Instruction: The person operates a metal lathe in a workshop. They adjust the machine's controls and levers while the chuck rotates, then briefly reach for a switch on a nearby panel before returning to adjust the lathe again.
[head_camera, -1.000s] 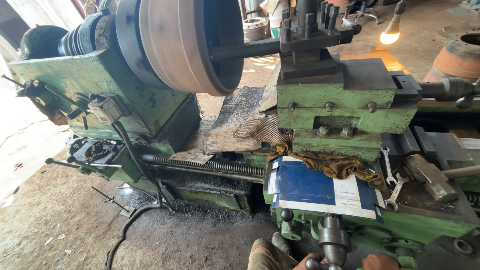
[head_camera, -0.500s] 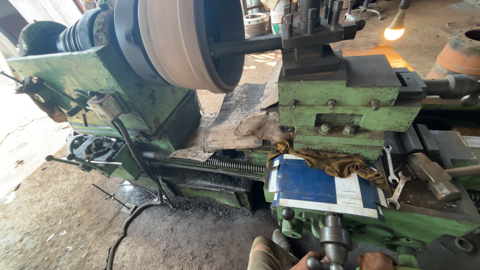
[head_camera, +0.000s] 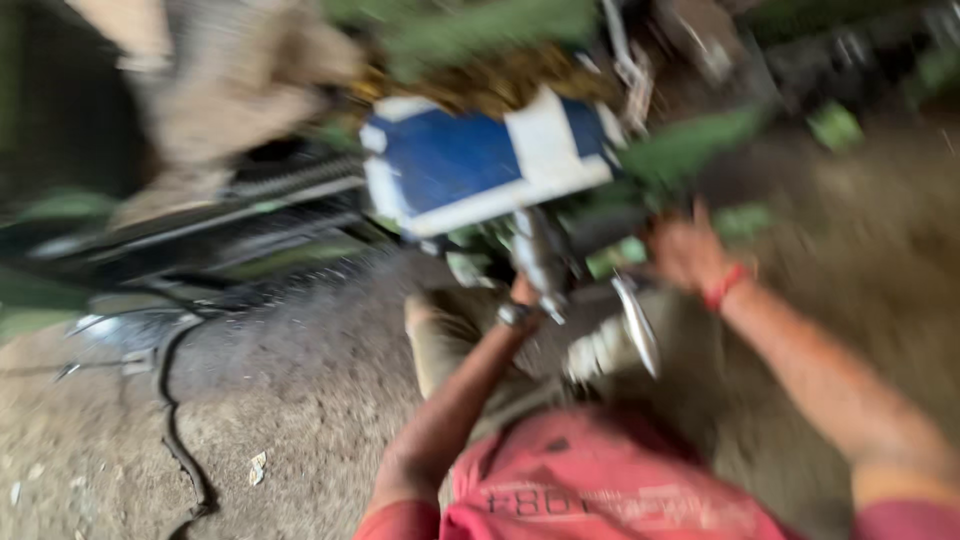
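Hands' grip unclear through blur, left hand (head_camera: 522, 300) at upright handwheel shaft (head_camera: 538, 262), right hand (head_camera: 688, 252) beside.

Blurred metal handwheel (head_camera: 541, 262) w/ crank handle, under blue-white plate on lathe front.

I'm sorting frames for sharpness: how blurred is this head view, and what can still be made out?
Head view: heavy motion blur smears everything; only colour masses read. The blue-and-white panel is plain, the left hand and right hand reach the machine's controls below it, but each grip is too smeared to judge. Even daylight, no glare.
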